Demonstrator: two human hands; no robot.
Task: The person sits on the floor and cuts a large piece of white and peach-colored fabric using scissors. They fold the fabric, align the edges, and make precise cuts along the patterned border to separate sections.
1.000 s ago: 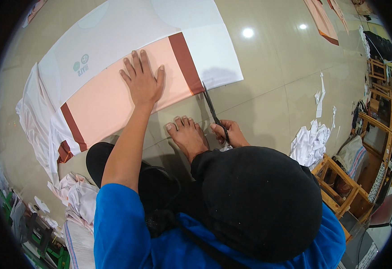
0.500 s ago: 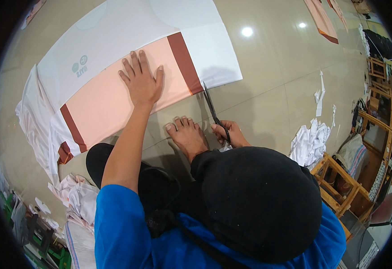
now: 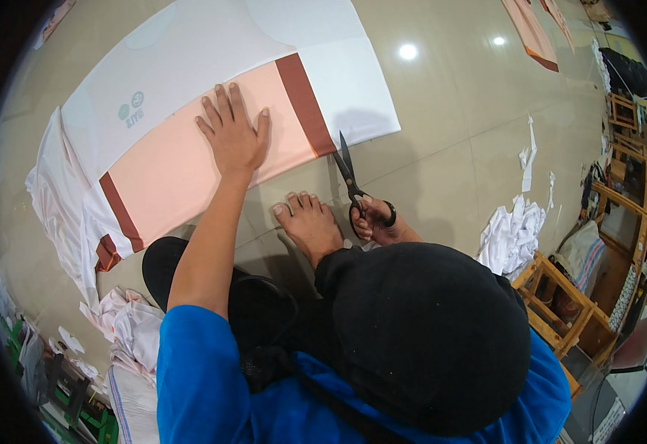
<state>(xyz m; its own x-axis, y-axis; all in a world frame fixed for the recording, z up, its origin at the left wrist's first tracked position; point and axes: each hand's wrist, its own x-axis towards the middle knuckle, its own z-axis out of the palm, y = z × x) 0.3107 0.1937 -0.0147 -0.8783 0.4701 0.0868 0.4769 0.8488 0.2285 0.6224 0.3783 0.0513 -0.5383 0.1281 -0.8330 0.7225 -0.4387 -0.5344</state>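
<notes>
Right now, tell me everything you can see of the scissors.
The scissors are dark, almost black, and look metal, with two pointed blades and finger loops. They are open, held in the right hand, pointing at the near edge of the white cloth. The tips lie close to the brown band; whether they touch is unclear.

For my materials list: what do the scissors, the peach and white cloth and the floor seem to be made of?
Scissors: probably metal, dark and fairly dull, with slim blades; handle material unclear.
Cloth: thin, smooth fabric, shown by its soft folds at left; fibre unclear.
Floor: likely glazed tile, with joint lines and glossy light reflections.
</notes>
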